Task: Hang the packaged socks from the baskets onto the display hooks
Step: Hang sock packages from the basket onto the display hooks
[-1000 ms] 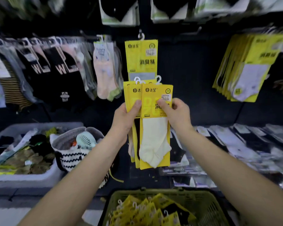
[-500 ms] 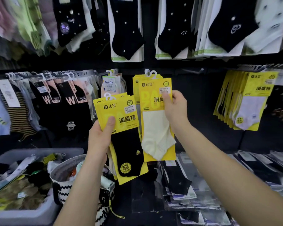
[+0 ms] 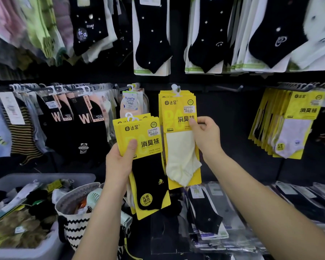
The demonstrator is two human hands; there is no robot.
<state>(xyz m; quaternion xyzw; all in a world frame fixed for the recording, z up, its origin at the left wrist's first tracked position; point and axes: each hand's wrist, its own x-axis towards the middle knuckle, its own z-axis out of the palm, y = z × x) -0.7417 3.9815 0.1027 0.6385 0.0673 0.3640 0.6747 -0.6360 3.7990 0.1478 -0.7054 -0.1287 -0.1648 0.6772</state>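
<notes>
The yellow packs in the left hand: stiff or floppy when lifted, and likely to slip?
Probably fairly stiff: the packs look flat though the left hand grips only one edge. Likely light, since one hand carries several. The card looks glossy, so they may slide apart; they fan slightly at the hangers.

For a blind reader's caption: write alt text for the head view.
The right hand pinches a yellow pack of cream socks hanging at a display hook, while the left hand holds a stack of yellow packs with black socks in front.
</notes>
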